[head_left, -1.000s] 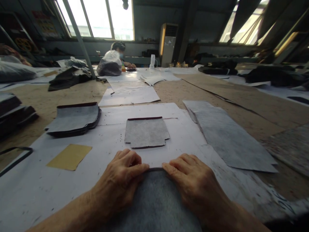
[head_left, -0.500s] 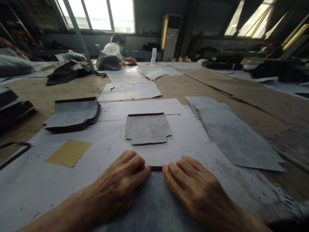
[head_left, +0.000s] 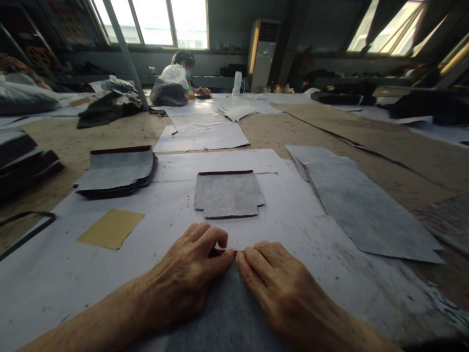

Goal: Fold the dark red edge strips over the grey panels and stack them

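Observation:
A grey-backed fabric piece [head_left: 230, 313] with a dark red folded edge lies flat in front of me, partly under both hands. My left hand [head_left: 194, 269] is closed at the left part of that edge, its thumb pressing the fold and its index finger curled up above it. Against the same edge, just to the right, my right hand [head_left: 282, 278] rests with its fingers pressed together on the fold. Only a short strip of the red edge shows between the two hands. Beyond them sits a smaller grey piece [head_left: 229, 194] with notched corners and a dark red top edge.
A stack of similar grey pieces [head_left: 119, 168] stands to the left, behind a tan card [head_left: 112, 229]. Large grey sheets [head_left: 362, 205] lie on the right. White paper [head_left: 164, 205] covers the worktop. Across the table a person sits behind a filled plastic bag [head_left: 170, 88].
My hands have come closer together along the red edge, so less of it shows. The left index finger has lifted into a curl. The whole view has shifted slightly.

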The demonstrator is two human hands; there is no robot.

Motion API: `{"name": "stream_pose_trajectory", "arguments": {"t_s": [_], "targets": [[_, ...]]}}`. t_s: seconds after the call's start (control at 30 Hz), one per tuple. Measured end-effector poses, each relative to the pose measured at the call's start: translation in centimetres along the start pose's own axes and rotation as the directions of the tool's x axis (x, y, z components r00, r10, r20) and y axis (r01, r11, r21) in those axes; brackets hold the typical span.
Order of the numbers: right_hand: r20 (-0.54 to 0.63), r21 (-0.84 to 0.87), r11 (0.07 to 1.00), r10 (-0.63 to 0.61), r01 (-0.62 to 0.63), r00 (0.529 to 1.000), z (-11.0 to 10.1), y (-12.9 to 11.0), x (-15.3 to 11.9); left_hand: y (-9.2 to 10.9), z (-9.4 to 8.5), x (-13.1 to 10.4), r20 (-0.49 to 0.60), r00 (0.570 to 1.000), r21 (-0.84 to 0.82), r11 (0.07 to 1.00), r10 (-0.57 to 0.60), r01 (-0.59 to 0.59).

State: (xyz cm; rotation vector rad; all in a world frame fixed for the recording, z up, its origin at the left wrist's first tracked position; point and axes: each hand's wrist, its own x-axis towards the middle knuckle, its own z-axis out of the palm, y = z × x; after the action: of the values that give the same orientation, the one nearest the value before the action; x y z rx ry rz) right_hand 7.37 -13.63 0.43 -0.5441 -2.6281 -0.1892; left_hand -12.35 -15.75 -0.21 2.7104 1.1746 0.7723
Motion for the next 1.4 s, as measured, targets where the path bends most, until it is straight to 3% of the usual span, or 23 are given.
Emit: {"name": "stream_pose_trajectory", "arguments": {"t_s": [0.17, 0.3, 0.57, 0.77, 0.87, 1.07, 1.23, 1.4], "targets": [[-0.002, 0.08, 0.996, 0.031, -0.031, 1.0, 0.3, 0.2, -0.2, -0.9, -0.6, -0.5, -0.04, 0.998, 0.028, 0.998, 0.053, -0.052], [-0.028, 0.032, 0.999, 0.009, -0.009, 1.0, 0.2, 0.1, 0.0, -1.7, -1.4, -1.8, -0.103, 0.995, -0.008, 1.0, 0.009, -0.009], [-0.024, -0.017, 1.0, -0.012, 0.011, 1.0, 0.1, 0.1, 0.4, -1.7, -1.3, -2.4, -0.09, 0.994, 0.037, 0.997, 0.063, -0.06], [0.097, -0.164, 0.984, -0.061, 0.076, 0.993, 0.0, -0.8, 1.4, -1.4, -1.3, -2.2, -0.06, 0.994, 0.122, 0.989, 0.093, -0.085], [0.02, -0.254, 0.965, -0.062, 0.065, 0.998, 0.2, -1.5, 2.3, -1.3, -1.4, -2.0, -0.028, 0.997, 0.103, 0.992, 0.076, -0.073], [-0.054, 0.056, 0.998, -0.03, 0.033, 0.998, 1.6, -1.6, 3.0, -1.8, -1.9, -2.5, -0.01, 0.999, 0.021, 0.999, 0.048, -0.048], [-0.143, 0.089, 0.995, -0.036, 0.049, 0.989, 2.2, -0.9, 2.1, -2.9, -2.2, -3.6, -0.075, 0.997, 0.002, 1.0, 0.009, -0.009], [-0.075, 0.112, 0.993, -0.036, 0.045, 0.996, 1.9, -1.0, 2.4, -2.9, -2.2, -3.7, -0.112, 0.992, 0.057, 0.997, 0.053, -0.047]]}}
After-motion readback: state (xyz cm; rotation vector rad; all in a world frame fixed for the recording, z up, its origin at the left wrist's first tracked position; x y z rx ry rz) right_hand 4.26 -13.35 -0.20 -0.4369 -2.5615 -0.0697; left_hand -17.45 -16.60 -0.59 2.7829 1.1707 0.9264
